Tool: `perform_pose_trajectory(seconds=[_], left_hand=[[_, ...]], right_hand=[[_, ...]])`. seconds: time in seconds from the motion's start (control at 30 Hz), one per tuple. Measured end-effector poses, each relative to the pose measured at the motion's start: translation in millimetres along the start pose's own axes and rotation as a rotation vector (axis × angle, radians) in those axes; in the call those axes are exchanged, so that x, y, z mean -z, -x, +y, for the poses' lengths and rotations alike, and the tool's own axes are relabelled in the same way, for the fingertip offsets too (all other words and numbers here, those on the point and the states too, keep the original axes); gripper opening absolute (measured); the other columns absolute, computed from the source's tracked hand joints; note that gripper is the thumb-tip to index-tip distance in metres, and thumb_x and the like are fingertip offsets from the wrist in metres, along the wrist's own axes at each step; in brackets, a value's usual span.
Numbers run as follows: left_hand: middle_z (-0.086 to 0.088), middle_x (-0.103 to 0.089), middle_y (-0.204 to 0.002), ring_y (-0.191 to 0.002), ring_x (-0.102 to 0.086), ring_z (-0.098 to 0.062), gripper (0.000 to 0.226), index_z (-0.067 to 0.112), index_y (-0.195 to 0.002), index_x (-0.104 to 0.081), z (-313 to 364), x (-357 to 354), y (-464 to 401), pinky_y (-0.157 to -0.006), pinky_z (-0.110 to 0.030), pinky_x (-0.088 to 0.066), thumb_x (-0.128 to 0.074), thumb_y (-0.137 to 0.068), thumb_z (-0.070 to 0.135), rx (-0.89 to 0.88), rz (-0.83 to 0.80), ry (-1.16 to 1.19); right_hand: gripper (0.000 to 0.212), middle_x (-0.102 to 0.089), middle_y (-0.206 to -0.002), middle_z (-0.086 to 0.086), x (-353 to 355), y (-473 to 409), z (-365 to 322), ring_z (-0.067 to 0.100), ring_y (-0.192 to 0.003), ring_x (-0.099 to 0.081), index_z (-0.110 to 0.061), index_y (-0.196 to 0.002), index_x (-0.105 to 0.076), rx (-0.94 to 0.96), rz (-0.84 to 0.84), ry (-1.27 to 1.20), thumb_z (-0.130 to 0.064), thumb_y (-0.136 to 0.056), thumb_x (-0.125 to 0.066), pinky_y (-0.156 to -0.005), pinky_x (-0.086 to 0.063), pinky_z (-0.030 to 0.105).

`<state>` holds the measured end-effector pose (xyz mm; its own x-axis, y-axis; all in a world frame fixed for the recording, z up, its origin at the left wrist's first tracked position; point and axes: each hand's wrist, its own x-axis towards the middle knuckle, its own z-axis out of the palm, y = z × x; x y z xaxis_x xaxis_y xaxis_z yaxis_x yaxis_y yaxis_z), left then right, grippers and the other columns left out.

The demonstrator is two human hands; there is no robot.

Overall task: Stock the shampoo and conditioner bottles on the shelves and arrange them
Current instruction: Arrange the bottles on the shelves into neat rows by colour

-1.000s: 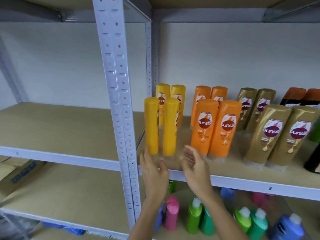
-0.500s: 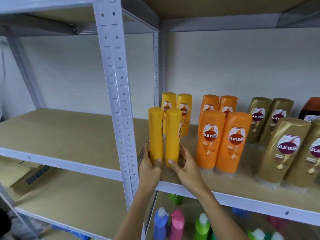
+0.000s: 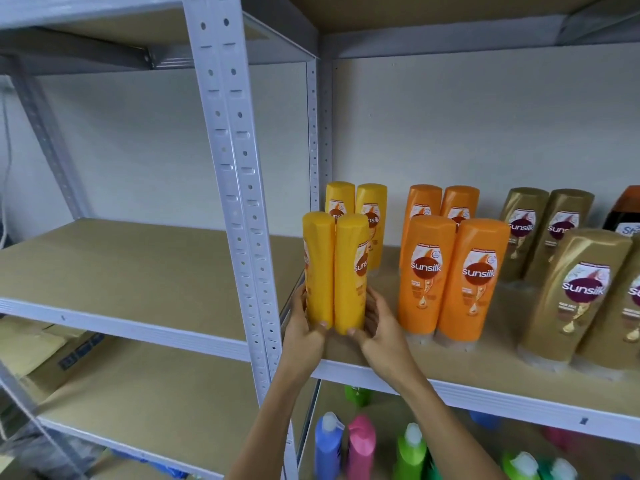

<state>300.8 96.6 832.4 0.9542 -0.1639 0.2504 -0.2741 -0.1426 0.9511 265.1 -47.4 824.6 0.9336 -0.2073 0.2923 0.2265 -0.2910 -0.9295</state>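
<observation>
Curled round the bases of two front yellow bottles [image 3: 334, 271]: left hand [image 3: 304, 332] on one, right hand [image 3: 379, 329] on the other. Stood touching at the shelf [image 3: 450, 389] front, ahead of the rear yellow pair [image 3: 356, 216]. Arranging step, apparently; next, probably turning labels forward like the orange bottles [image 3: 453, 275].

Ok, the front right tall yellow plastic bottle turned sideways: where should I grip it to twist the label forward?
Grip the front right yellow bottle low on its narrow body, from the right, where the right hand already wraps it. Its left side presses against the neighbouring yellow bottle.
</observation>
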Motion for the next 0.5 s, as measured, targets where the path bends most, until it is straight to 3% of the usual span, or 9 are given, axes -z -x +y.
perform_pose_trajectory(seconds=[0.13,0.2,0.33,0.5], left_hand=[[0.003,-0.051,-0.135,-0.122,-0.052,-0.019,0.068,0.031,-0.142,-0.029,-4,-4,-1,-0.099,-0.048,-0.048,-0.062,-0.087,0.008,0.043,0.082,-0.023],[0.004,-0.052,-0.133,-0.121,-0.052,-0.02,0.07,0.032,-0.141,-0.03,-4,-8,0,-0.097,-0.05,-0.049,-0.067,-0.083,0.016,0.055,0.144,-0.064],[0.003,-0.055,-0.131,-0.119,-0.053,-0.022,0.07,0.032,-0.14,-0.034,-3,-14,0,-0.097,-0.05,-0.048,-0.069,-0.079,0.022,0.055,0.217,-0.084],[0.0,-0.054,-0.134,-0.122,-0.052,-0.025,0.066,0.028,-0.142,-0.031,-2,-12,-2,-0.098,-0.052,-0.047,-0.063,-0.086,0.012,0.068,0.18,-0.071]], right_hand=[[0.066,-0.053,-0.129,-0.012,-7,1,5,0.011,-0.121,-0.052,-0.042,-0.131,-0.038,0.003,0.11,0.116,-0.022,-0.08,-0.074,-0.099,-0.049,0.042],[0.064,-0.051,-0.134,-0.01,-7,3,6,0.012,-0.125,-0.049,-0.04,-0.134,-0.038,0.01,0.102,0.128,-0.019,-0.082,-0.07,-0.103,-0.047,0.044],[0.063,-0.053,-0.128,-0.009,-8,6,4,0.012,-0.121,-0.052,-0.044,-0.127,-0.035,0.026,0.151,0.155,-0.012,-0.085,-0.069,-0.101,-0.048,0.036],[0.058,-0.055,-0.121,-0.001,-19,7,5,0.013,-0.11,-0.054,-0.022,-0.129,-0.041,0.069,0.321,0.288,-0.022,-0.082,-0.075,-0.088,-0.051,0.029]])
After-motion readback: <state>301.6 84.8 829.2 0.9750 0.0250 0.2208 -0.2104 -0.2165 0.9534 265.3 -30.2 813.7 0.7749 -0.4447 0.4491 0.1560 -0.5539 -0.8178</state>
